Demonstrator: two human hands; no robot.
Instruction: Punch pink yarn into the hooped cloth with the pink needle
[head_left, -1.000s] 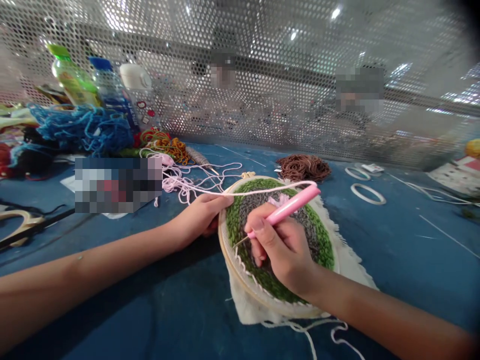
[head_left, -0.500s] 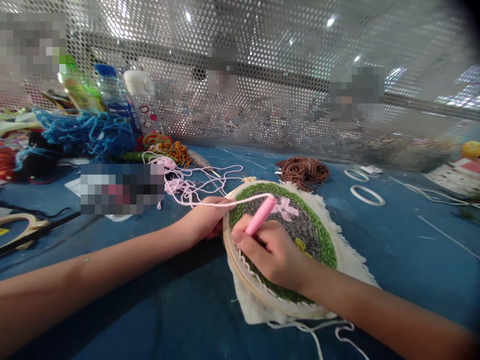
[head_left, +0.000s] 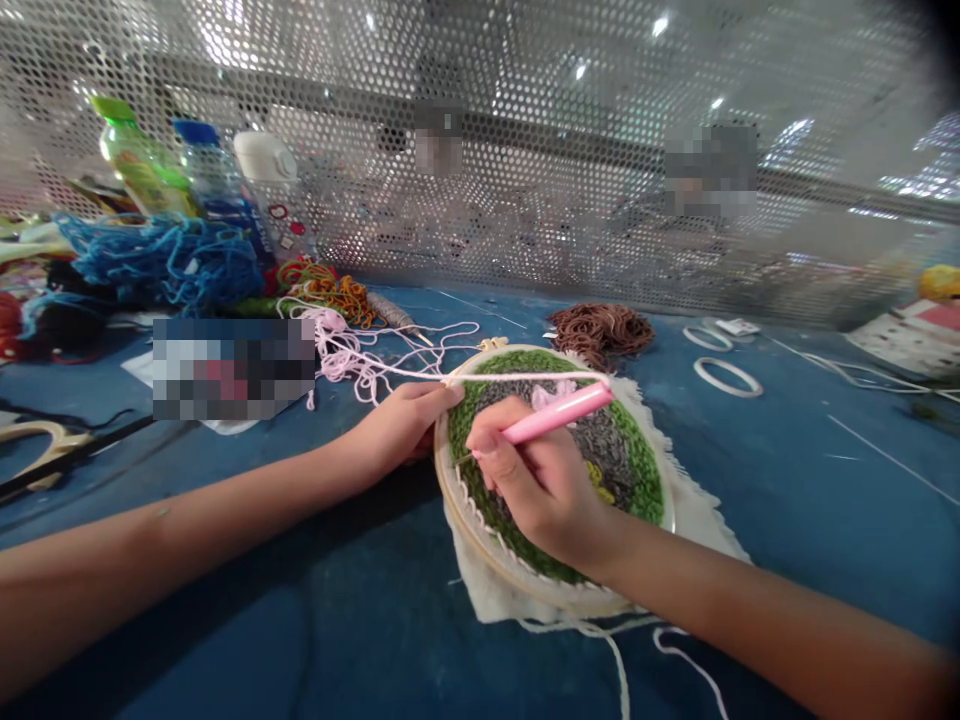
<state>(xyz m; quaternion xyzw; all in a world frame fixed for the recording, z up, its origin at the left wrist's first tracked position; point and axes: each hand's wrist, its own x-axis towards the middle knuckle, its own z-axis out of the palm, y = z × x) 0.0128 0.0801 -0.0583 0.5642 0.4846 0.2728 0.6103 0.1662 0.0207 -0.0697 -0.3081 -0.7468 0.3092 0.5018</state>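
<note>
My right hand [head_left: 536,490] is closed around a pink punch needle [head_left: 562,412], its thin metal tip pointing left at the pale edge of the cloth. Pale pink yarn [head_left: 517,377] runs from the tool's back end leftward past my left thumb. Gripping the far left rim of the embroidery hoop [head_left: 444,485] is my left hand [head_left: 409,425], its fingers partly hidden beneath. Inside the hoop, the cloth [head_left: 486,590] carries looped green and grey yarn with pink and yellow patches. Light stitches follow the lower left border.
A tangle of pink yarn [head_left: 349,355] lies left of the hoop, a brown yarn bundle [head_left: 600,332] behind it. White rings [head_left: 727,377] rest at right. Blue yarn [head_left: 172,262] and bottles [head_left: 139,160] stand back left, before a perforated metal panel [head_left: 525,230].
The punch needle has tilted from steep to nearly level, its back end swinging right. Its tip now shows at the left border. The yarn stretches farther right across the hoop.
</note>
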